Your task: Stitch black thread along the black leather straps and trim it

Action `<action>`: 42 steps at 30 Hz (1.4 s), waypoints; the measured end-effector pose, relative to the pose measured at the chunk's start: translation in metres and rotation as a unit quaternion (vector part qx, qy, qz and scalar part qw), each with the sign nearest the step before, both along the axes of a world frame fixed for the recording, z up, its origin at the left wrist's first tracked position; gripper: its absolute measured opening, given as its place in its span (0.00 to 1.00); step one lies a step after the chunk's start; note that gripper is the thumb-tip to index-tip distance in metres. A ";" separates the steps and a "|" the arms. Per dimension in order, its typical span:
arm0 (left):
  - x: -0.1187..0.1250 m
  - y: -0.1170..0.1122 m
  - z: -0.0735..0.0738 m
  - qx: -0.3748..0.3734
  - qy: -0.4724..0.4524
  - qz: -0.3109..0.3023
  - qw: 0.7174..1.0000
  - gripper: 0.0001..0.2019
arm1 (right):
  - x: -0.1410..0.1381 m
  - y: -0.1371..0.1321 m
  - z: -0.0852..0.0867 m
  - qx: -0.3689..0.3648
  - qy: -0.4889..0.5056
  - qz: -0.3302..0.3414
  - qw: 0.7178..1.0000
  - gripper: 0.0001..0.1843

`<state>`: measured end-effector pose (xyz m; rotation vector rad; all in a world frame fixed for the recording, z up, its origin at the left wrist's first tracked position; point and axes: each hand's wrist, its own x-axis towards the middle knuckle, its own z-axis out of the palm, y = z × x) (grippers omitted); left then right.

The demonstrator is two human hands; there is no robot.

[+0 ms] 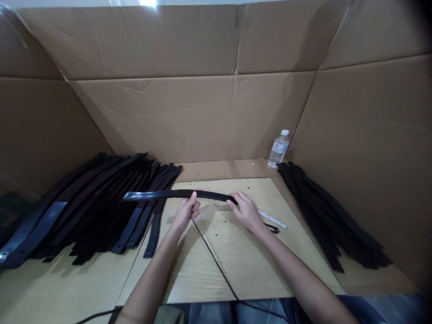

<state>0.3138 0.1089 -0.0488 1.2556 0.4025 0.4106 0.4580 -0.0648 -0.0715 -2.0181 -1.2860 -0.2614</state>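
A long black strap [158,195] is held level above the wooden board [236,265]. My left hand [187,210] is closed around its middle. My right hand [245,210] pinches its right end. The strap's left end sticks out over a big pile of black straps [91,207] lying at the left. A thin black cord [216,261] runs from under my hands toward me.
A smaller pile of black straps [330,220] lies at the right. A clear water bottle [278,149] stands at the back right corner. A white stick [273,220] lies by my right wrist. Cardboard walls [202,117] enclose the table on three sides.
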 end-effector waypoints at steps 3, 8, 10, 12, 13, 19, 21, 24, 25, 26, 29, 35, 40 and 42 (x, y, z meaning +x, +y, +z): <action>0.000 -0.002 0.001 0.014 0.001 0.015 1.000 0.26 | 0.002 0.002 -0.004 0.006 -0.003 -0.005 1.000 0.13; 0.001 -0.002 0.000 0.028 0.000 0.019 0.999 0.28 | 0.004 0.004 -0.007 0.045 0.004 -0.003 0.999 0.12; 0.001 -0.002 -0.001 0.034 0.001 0.024 0.999 0.29 | 0.005 0.003 -0.007 0.056 0.011 -0.003 0.998 0.13; 0.002 -0.002 -0.002 0.038 0.000 0.031 0.999 0.29 | 0.005 0.003 -0.007 0.059 0.017 -0.004 0.998 0.13; 0.002 -0.002 -0.002 0.038 -0.001 0.037 0.999 0.29 | 0.005 0.003 -0.007 0.058 0.018 -0.006 0.998 0.13; 0.003 -0.001 -0.004 0.036 0.003 0.073 0.997 0.28 | 0.001 0.001 -0.004 0.050 0.011 -0.016 0.999 0.13; 0.003 -0.001 -0.004 0.044 0.008 0.086 0.995 0.27 | 0.000 0.001 -0.003 0.048 0.011 -0.019 0.999 0.13; 0.003 -0.002 -0.005 0.069 0.013 0.107 0.992 0.27 | -0.002 0.000 -0.002 0.044 0.013 -0.021 0.999 0.13; 0.003 -0.003 -0.005 0.079 0.016 0.114 0.990 0.27 | -0.002 0.000 -0.002 0.043 0.013 -0.021 0.999 0.13; 0.003 -0.003 -0.005 0.088 0.019 0.122 0.988 0.27 | -0.002 0.000 -0.002 0.042 0.012 -0.021 0.999 0.13; 0.004 -0.004 -0.005 0.109 0.029 0.140 0.984 0.26 | -0.004 -0.001 -0.002 0.042 0.008 -0.016 0.999 0.12; 0.005 -0.005 -0.004 0.102 0.041 0.128 0.986 0.26 | -0.007 -0.002 -0.001 0.031 -0.015 -0.014 0.999 0.09; 0.005 -0.006 -0.004 0.096 0.047 0.115 0.988 0.28 | -0.009 -0.002 -0.001 0.009 -0.044 -0.019 0.999 0.06; 0.006 -0.004 -0.006 0.091 0.052 0.111 0.988 0.29 | -0.010 -0.002 0.000 0.001 -0.061 -0.020 0.998 0.06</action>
